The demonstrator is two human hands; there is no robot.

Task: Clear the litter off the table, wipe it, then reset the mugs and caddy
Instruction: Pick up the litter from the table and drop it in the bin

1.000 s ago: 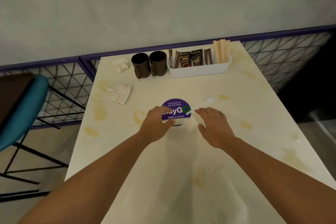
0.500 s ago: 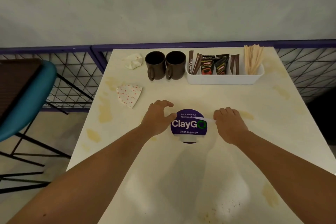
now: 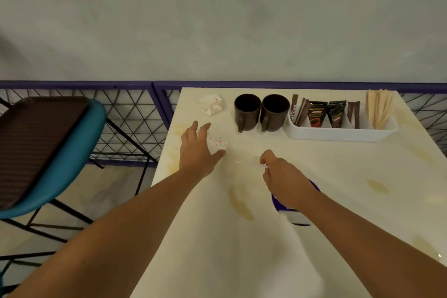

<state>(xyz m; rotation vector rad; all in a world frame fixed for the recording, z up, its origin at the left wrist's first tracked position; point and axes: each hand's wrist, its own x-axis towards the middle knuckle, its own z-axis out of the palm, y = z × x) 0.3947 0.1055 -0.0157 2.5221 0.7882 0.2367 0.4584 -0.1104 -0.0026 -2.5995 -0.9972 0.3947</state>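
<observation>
The left hand [image 3: 198, 150] is lying with spread, straight fingers over the red-dotted white paper napkin [image 3: 217, 144] at the cream table's [image 3: 338, 176] left edge. The right hand [image 3: 281, 174] is pinching a thin white scrap [image 3: 251, 164] (blurred) above the purple round sign [image 3: 297, 215].

Dim, warm, even light leaves the whole view soft and slightly blurred. The arms cast broad faint shadows on the surface [image 3: 314, 164] toward 6 o'clock, and a small glint shows at 4 o'clock. Wide-angle distortion stretches the edges.
</observation>
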